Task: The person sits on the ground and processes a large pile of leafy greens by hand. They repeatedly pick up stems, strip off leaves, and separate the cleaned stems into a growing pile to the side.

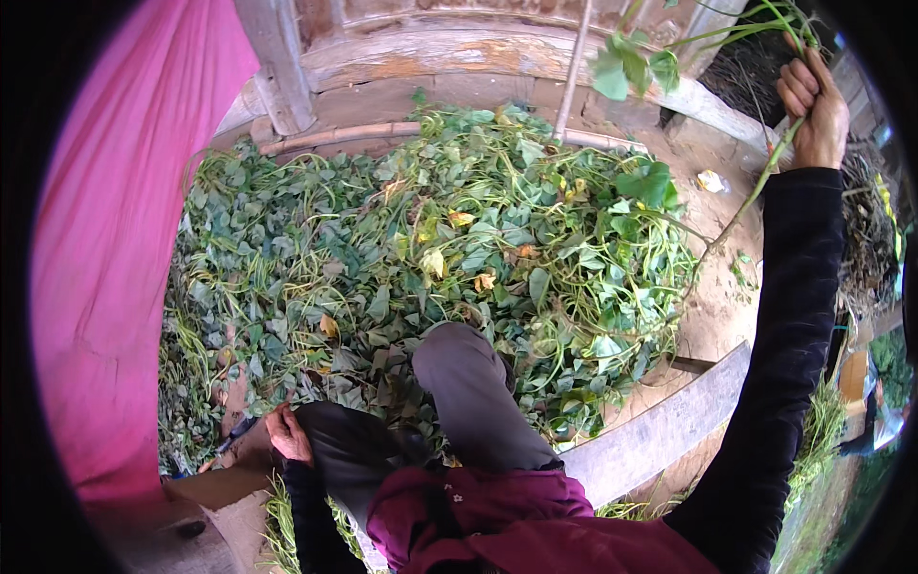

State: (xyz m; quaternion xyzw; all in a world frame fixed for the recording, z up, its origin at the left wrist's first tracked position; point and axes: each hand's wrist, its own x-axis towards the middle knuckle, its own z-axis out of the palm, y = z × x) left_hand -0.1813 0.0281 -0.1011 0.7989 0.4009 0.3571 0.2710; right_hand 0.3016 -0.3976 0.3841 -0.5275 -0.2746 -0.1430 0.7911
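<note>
My right hand (815, 111) is raised at the upper right, closed around a long leafy vine (753, 194). Green leaves (635, 68) hang from its upper end, left of the fist. The brownish stem trails down toward a broad heap of cut green vines (373, 237) spread over the ground before me. Yellow and brown withered leaves dot this heap. Low on the left, my left hand (289, 433) is beside my dark trouser leg with its fingers curled; whether anything is inside them is hidden.
A pink cloth (115, 251) hangs along the left. Behind the heap stand a wooden post (280, 79), a bamboo pole (337, 136) and a weathered beam (459, 57). A grey plank (652, 430) lies to my right. A dark, long object (237, 433) lies near my left hand.
</note>
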